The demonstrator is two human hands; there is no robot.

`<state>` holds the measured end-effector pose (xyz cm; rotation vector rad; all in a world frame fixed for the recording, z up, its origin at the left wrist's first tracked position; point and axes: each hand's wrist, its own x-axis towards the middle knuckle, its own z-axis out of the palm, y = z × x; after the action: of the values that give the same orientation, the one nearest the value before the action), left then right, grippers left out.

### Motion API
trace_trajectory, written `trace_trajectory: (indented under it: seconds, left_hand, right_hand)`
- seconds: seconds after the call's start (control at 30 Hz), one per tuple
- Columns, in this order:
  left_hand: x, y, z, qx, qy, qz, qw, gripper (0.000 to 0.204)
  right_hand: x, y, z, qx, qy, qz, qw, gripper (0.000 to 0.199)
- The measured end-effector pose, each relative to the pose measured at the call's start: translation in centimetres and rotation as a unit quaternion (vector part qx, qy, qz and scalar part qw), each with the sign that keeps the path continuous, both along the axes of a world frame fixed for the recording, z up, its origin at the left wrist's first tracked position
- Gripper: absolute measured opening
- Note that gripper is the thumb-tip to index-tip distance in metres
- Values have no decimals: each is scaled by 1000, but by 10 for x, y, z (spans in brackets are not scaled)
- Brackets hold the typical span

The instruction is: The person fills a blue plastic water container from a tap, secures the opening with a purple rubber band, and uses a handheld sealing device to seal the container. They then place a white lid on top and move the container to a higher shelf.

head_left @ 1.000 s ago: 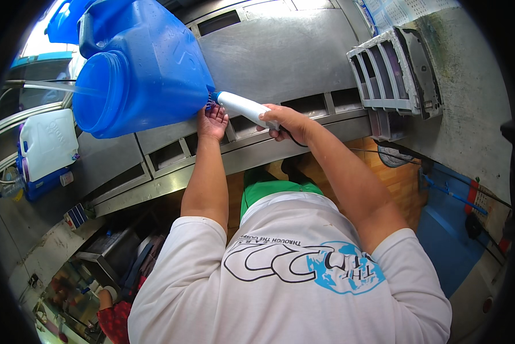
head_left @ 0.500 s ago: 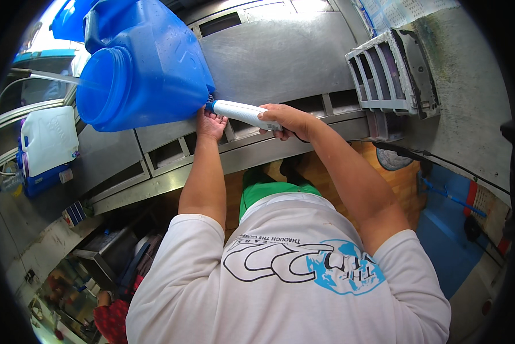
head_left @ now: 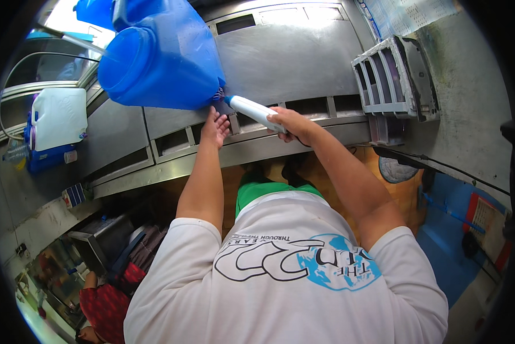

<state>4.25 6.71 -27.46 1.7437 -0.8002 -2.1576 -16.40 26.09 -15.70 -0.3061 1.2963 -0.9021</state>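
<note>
A large translucent blue water jug (head_left: 177, 63) lies on its side at the upper left, its wide round mouth (head_left: 125, 60) facing left. Held in my right hand (head_left: 291, 122) is a white cylindrical hand tool (head_left: 250, 110) with a blue collar and a cord trailing from its back. Its front end meets a small ridged part (head_left: 218, 94) at the jug's lower right corner; whether that part belongs to the tool or the jug I cannot tell. Just below this corner, my left hand (head_left: 215, 129) is open, palm up and fingers stretched, holding nothing.
A steel counter (head_left: 286, 57) with slotted openings spans the front. A pale tube (head_left: 80, 43) reaches the jug's mouth. At left stands a white jerrycan (head_left: 59, 117); at right, a grey slatted frame (head_left: 386, 80). A person in red (head_left: 105, 307) is at lower left.
The jug appears higher and further right in the picture, as does the surrounding scene. My left hand has come down slightly from the jug's corner, and the tool has a steeper slant.
</note>
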Motion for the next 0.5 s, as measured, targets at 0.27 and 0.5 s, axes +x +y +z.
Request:
trace_trajectory:
  seconds: [0.27,0.5]
  left_hand:
    - [82,10,2,-43,-51,-193,979,50]
    - [172,-33,-6,-111,-14,-280,953,48]
  right_hand:
    - [74,9,-22,-18,60,-74,995,56]
    - [181,-15,-17,15,198,-178,964,59]
